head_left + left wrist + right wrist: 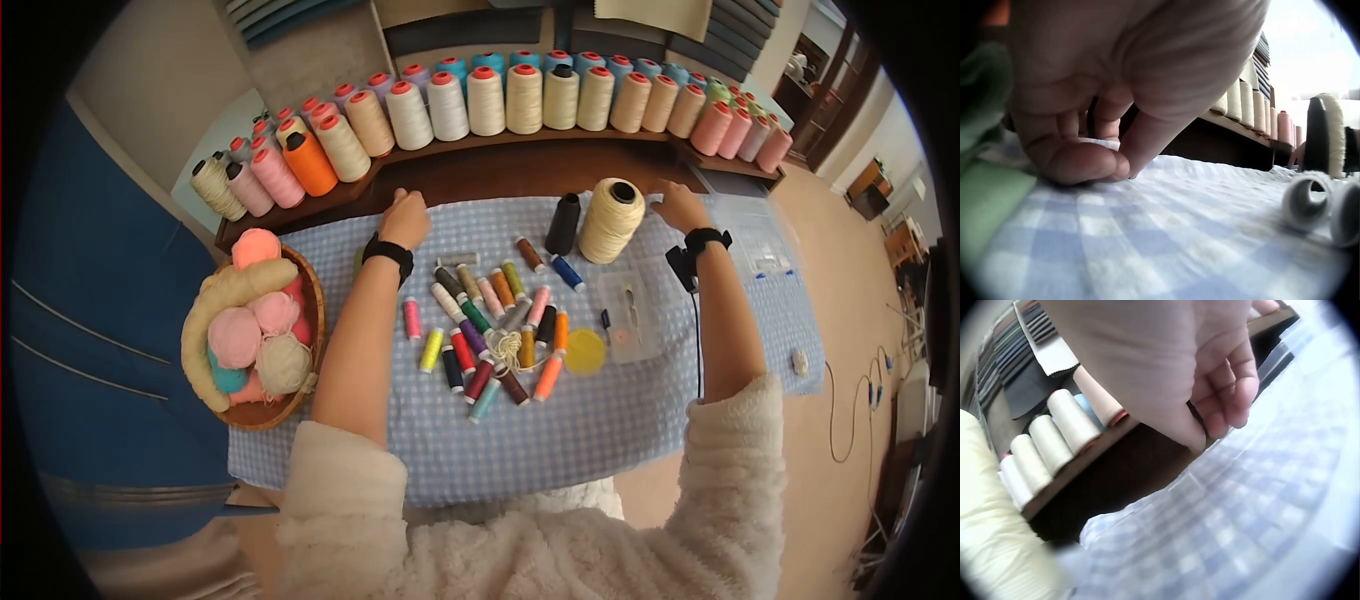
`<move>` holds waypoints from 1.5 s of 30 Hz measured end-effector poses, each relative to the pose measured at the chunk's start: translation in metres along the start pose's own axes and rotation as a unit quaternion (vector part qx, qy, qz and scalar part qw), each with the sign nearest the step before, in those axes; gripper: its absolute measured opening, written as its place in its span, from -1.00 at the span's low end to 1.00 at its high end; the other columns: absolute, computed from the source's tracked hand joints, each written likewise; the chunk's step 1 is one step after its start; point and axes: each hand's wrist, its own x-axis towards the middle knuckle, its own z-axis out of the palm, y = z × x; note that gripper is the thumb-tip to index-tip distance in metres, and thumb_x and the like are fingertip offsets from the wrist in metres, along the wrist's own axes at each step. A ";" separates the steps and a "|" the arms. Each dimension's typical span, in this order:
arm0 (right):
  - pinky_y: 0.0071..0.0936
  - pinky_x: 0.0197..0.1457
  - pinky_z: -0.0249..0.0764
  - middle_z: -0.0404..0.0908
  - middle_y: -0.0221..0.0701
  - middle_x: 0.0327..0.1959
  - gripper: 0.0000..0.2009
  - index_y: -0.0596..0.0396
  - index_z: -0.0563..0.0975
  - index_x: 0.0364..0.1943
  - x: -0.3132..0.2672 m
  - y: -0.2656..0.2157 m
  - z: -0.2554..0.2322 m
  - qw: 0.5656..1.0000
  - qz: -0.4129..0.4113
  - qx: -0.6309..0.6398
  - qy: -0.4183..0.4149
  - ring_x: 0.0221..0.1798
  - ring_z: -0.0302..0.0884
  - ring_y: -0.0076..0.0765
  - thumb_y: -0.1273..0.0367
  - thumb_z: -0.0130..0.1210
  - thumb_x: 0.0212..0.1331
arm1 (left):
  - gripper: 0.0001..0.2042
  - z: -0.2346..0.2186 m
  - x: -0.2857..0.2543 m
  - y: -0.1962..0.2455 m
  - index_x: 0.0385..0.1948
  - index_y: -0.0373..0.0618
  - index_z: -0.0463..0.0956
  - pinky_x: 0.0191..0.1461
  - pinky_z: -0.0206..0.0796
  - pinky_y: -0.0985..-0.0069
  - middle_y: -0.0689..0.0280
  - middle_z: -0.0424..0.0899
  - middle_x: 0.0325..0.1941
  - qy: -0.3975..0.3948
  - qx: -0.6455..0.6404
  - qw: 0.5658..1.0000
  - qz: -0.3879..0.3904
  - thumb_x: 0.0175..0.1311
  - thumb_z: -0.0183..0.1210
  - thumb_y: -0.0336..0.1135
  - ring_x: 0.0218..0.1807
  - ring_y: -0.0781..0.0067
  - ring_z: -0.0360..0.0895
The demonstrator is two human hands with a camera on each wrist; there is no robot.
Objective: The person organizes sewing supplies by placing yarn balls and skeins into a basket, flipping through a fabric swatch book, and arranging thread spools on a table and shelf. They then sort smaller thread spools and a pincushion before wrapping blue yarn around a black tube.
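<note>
A blue-and-white gingham tablecloth [560,440] covers the table. At its far edge, left of the middle, my left hand [405,220] pinches the cloth; in the left wrist view the thumb and curled fingers [1085,164] meet on the checked fabric. My right hand [683,208] is at the same far edge on the right, and the right wrist view has its fingers [1244,400] and thumb gripping the cloth's border. Beside the right hand stand a large cream thread cone [610,222] and a black cone [563,225]. Something green [994,206] lies close to the left hand.
Several small colored thread spools [490,290] lie scattered mid-cloth, with a yellow disc [585,352] and a clear plastic case [628,320] beside them. A wooden basket [318,300] of yarn balls stands left. Large thread cones [525,98] line the raised shelf behind.
</note>
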 end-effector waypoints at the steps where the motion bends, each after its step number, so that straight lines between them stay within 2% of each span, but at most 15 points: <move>1: -0.06 0.13 0.56 0.72 -0.14 -0.07 -0.76 -0.07 0.67 -0.10 0.009 0.003 0.001 0.999 0.019 -0.026 -0.038 0.04 0.66 0.09 0.33 0.21 0.13 | -0.78 0.001 0.006 -0.004 -0.10 -0.29 0.53 0.21 0.43 0.04 -0.12 0.51 0.16 -0.003 0.009 1.000 -0.003 0.24 0.12 -0.47 0.14 -0.23 0.55; 2: -0.03 0.12 0.57 0.72 -0.16 -0.03 -0.75 -0.12 0.67 -0.09 0.017 0.004 0.004 0.995 0.037 -0.053 -0.077 0.05 0.66 0.09 0.30 0.21 0.12 | -0.78 0.003 0.007 -0.005 -0.11 -0.30 0.54 0.21 0.42 0.04 -0.12 0.52 0.15 0.000 0.005 1.000 0.001 0.23 0.10 -0.48 0.14 -0.23 0.55; 4: -0.01 0.09 0.58 0.73 -0.12 -0.11 -0.79 -0.06 0.69 -0.18 0.032 0.002 0.011 0.992 0.071 -0.073 -0.074 0.00 0.68 0.10 0.29 0.19 0.11 | -0.79 0.000 0.011 -0.010 -0.13 -0.32 0.55 0.22 0.42 0.04 -0.12 0.55 0.12 0.011 -0.002 1.000 0.008 0.23 0.06 -0.50 0.14 -0.22 0.55; 5: -0.01 0.08 0.59 0.73 -0.10 -0.12 -0.80 -0.03 0.69 -0.20 0.032 -0.001 0.007 0.992 0.072 -0.075 -0.069 -0.01 0.69 0.11 0.28 0.18 0.12 | -0.84 0.023 0.027 -0.033 -0.30 -0.24 0.53 0.12 0.42 0.11 -0.02 0.61 -0.15 0.074 -0.017 0.997 0.032 0.13 0.28 -0.42 0.02 -0.16 0.56; 7: -0.02 0.04 0.61 0.73 -0.05 -0.14 -0.76 0.08 0.69 -0.22 0.028 -0.007 0.004 0.991 0.074 -0.109 -0.034 -0.04 0.70 0.12 0.26 0.16 0.15 | -0.85 0.019 0.030 -0.035 -0.30 -0.25 0.53 0.12 0.42 0.10 -0.05 0.62 -0.14 0.074 -0.020 0.997 0.024 0.14 0.26 -0.44 0.02 -0.17 0.56; 14: -0.07 0.00 0.64 0.73 -0.08 -0.15 -0.78 0.10 0.70 -0.20 0.044 -0.015 0.001 0.984 0.053 -0.166 -0.046 -0.06 0.71 0.11 0.33 0.13 0.19 | -0.87 0.019 0.039 -0.022 -0.28 -0.31 0.54 0.16 0.40 0.04 -0.15 0.62 -0.13 0.074 -0.009 0.997 0.016 0.18 0.07 -0.50 0.05 -0.22 0.55; 18: -0.07 0.00 0.65 0.73 -0.08 -0.14 -0.78 0.10 0.71 -0.20 0.043 -0.019 -0.001 0.982 0.061 -0.171 -0.056 -0.05 0.72 0.09 0.34 0.11 0.21 | -0.83 0.015 0.042 -0.019 -0.26 -0.36 0.53 0.19 0.40 0.04 -0.22 0.60 -0.07 0.050 -0.011 0.999 0.015 0.19 0.02 -0.50 0.10 -0.26 0.53; 22: -0.06 -0.01 0.65 0.73 -0.09 -0.13 -0.80 0.09 0.68 -0.18 0.050 -0.016 0.005 0.981 0.060 -0.180 -0.045 -0.04 0.71 0.08 0.34 0.10 0.22 | -0.67 0.011 0.048 -0.018 0.02 -0.33 0.48 0.27 0.40 0.06 -0.20 0.44 0.23 -0.005 -0.009 1.000 -0.014 0.20 0.05 -0.49 0.18 -0.28 0.51; 23: -0.05 -0.03 0.65 0.73 -0.09 -0.14 -0.81 0.07 0.67 -0.18 0.045 -0.015 0.006 0.983 0.052 -0.171 -0.034 -0.06 0.71 0.10 0.33 0.10 0.23 | -0.61 0.005 0.041 -0.015 0.10 -0.30 0.42 0.33 0.35 0.07 -0.19 0.35 0.29 -0.045 -0.033 0.998 -0.015 0.23 0.12 -0.39 0.24 -0.29 0.46; 29: 0.00 -0.12 0.61 0.73 -0.16 -0.23 -0.86 -0.07 0.59 -0.18 0.018 -0.022 -0.011 0.994 0.006 -0.098 0.046 -0.15 0.69 0.12 0.27 0.10 0.26 | -0.40 -0.014 0.005 -0.007 0.24 -0.31 0.37 0.43 0.25 0.21 -0.12 0.35 0.30 -0.028 -0.099 0.994 0.037 0.24 0.27 -0.11 0.35 -0.16 0.39; 33: -0.03 -0.10 0.58 0.73 -0.25 -0.26 -0.87 -0.11 0.59 -0.19 -0.015 -0.037 -0.046 0.997 -0.023 -0.022 0.072 -0.14 0.69 0.05 0.25 0.11 0.25 | -0.39 -0.033 -0.024 0.002 0.21 -0.35 0.42 0.42 0.26 0.26 -0.12 0.37 0.32 -0.077 -0.078 0.991 0.077 0.25 0.27 -0.06 0.35 -0.11 0.39; 39: -0.17 -0.15 0.59 0.75 -0.33 -0.30 -0.85 -0.05 0.60 -0.16 -0.080 -0.104 -0.109 0.993 -0.058 0.052 0.086 -0.18 0.72 -0.11 0.28 0.16 0.25 | -0.43 -0.056 -0.090 0.038 0.23 -0.25 0.45 0.45 0.21 0.28 -0.05 0.40 0.36 -0.126 -0.087 0.963 0.223 0.29 0.25 -0.04 0.41 -0.06 0.35; 42: -0.20 -0.20 0.57 0.73 -0.29 -0.36 -0.81 0.00 0.60 -0.11 -0.118 -0.139 -0.113 0.984 -0.108 0.121 0.072 -0.25 0.71 -0.10 0.31 0.20 0.23 | -0.44 -0.062 -0.126 0.051 0.29 -0.11 0.45 0.51 0.11 0.23 -0.04 0.30 0.47 -0.161 -0.086 0.944 0.275 0.29 0.26 -0.06 0.48 -0.09 0.25; 44: -0.28 -0.21 0.55 0.69 -0.27 -0.35 -0.83 0.07 0.59 -0.13 -0.146 -0.166 -0.104 0.973 -0.133 0.184 0.033 -0.30 0.68 -0.20 0.38 0.22 0.22 | -0.42 -0.066 -0.151 0.054 0.35 -0.02 0.41 0.55 0.04 0.22 -0.04 0.25 0.50 -0.191 -0.053 0.931 0.305 0.31 0.26 -0.08 0.52 -0.08 0.19; 45: -0.29 -0.19 0.55 0.69 -0.26 -0.33 -0.82 0.07 0.59 -0.13 -0.165 -0.180 -0.094 0.967 -0.148 0.208 0.007 -0.30 0.67 -0.19 0.39 0.23 0.21 | -0.40 -0.063 -0.166 0.050 0.37 0.03 0.40 0.56 0.01 0.21 -0.05 0.23 0.52 -0.188 -0.035 0.938 0.291 0.29 0.28 -0.08 0.53 -0.08 0.16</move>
